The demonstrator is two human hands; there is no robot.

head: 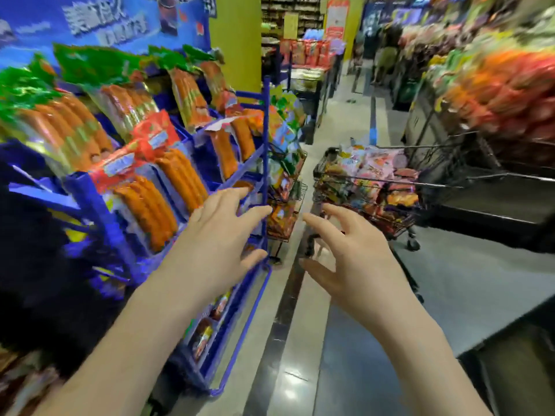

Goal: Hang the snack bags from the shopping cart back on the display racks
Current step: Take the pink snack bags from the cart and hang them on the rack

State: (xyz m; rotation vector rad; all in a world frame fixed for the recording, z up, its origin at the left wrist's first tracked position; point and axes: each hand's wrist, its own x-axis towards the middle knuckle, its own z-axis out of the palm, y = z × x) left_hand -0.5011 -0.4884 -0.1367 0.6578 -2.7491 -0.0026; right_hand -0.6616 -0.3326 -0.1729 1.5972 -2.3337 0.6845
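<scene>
Both our hands are out in front of us, holding nothing. The left hand (222,235) has its fingers spread and nearly straight, over the corner of the blue display rack (265,139); we cannot tell if it touches. The right hand (351,256) is relaxed with its fingers slightly bent, over the aisle floor (450,280).

Snack bags (375,172) are heaped in the shopping cart (322,172), ahead and a little right, well apart from both hands. They look glossy: pink, red, orange and yellow. The print is too blurred to read. The pile rises above the cart's black wire rim.

The blue rack carries sausage packs (168,187), orange links under red or green headers. Just beyond it, a small black wire stand (300,187) holds more bright bags.
</scene>
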